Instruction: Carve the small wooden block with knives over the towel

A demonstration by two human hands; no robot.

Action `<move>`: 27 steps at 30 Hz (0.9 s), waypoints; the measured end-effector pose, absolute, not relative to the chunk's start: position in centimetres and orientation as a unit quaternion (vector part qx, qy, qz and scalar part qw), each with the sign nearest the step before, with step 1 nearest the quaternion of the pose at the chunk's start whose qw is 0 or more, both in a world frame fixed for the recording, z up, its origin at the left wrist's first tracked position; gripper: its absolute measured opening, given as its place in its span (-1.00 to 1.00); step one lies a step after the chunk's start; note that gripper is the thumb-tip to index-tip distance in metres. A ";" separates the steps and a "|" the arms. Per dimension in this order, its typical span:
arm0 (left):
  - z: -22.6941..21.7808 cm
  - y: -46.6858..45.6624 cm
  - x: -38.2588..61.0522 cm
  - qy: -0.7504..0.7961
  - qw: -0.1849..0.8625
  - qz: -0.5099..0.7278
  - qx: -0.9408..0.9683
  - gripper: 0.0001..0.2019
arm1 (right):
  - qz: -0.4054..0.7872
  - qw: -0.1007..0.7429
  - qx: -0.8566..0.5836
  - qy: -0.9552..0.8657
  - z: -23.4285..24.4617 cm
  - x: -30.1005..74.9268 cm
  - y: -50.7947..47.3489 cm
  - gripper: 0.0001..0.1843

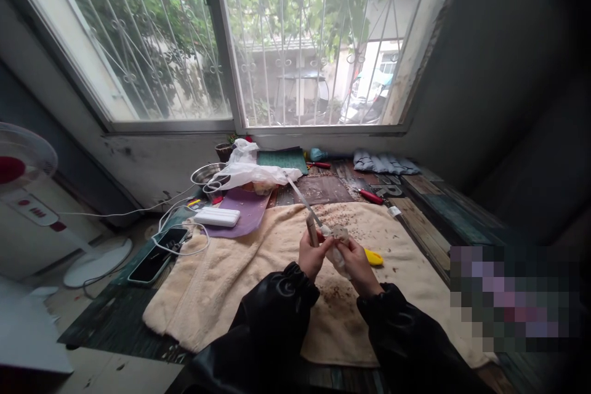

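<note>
My left hand [312, 257] is closed around a brown, stick-like piece [313, 231] that points upward. Close beside it, my right hand [361, 268] grips a small greyish-tan lumpy piece [340, 234]. Something white [325, 231] shows between the fingertips, and whitish material hangs below them; its kind is unclear. A long thin grey strip [302, 198] runs from the hands toward a plastic bag; whether I hold it is hard to tell. Behind my right hand a yellow object [373, 257] lies on the beige towel [240, 271], among brown crumbs.
Further back are a white plastic bag [240, 173], a metal bowl [203, 173], a green mat [281, 160] and a red-handled tool [370, 196]. On the left lie a white power bank [217, 217] with its cable and a phone [157, 257]. A fan [34, 209] stands beside the table.
</note>
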State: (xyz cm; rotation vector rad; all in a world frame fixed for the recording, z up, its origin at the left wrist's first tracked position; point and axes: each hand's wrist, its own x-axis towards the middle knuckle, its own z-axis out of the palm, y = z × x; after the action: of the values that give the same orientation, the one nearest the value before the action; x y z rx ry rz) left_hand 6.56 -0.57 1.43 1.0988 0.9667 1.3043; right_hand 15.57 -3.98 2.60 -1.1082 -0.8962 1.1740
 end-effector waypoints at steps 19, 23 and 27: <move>3.3 -0.4 4.6 0.494 0.377 0.537 0.570 -0.83 | 0.014 0.427 -0.634 -0.645 1.8 18.5 -6.0 -0.74; 3.5 -0.2 4.1 0.518 0.329 0.520 0.595 -0.84 | -0.005 0.512 -0.610 -0.605 2.6 18.7 -7.1 -0.77; 3.3 -0.4 4.5 0.514 0.317 0.517 0.606 -0.86 | 0.017 0.483 -0.487 -0.728 3.5 16.0 -8.8 -0.70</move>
State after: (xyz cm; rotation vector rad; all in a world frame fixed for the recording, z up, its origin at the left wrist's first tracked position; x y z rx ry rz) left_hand 4.51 -0.37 3.32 1.5954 1.3541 1.3609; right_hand 15.98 -8.78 3.51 -1.1855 -1.7727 0.0408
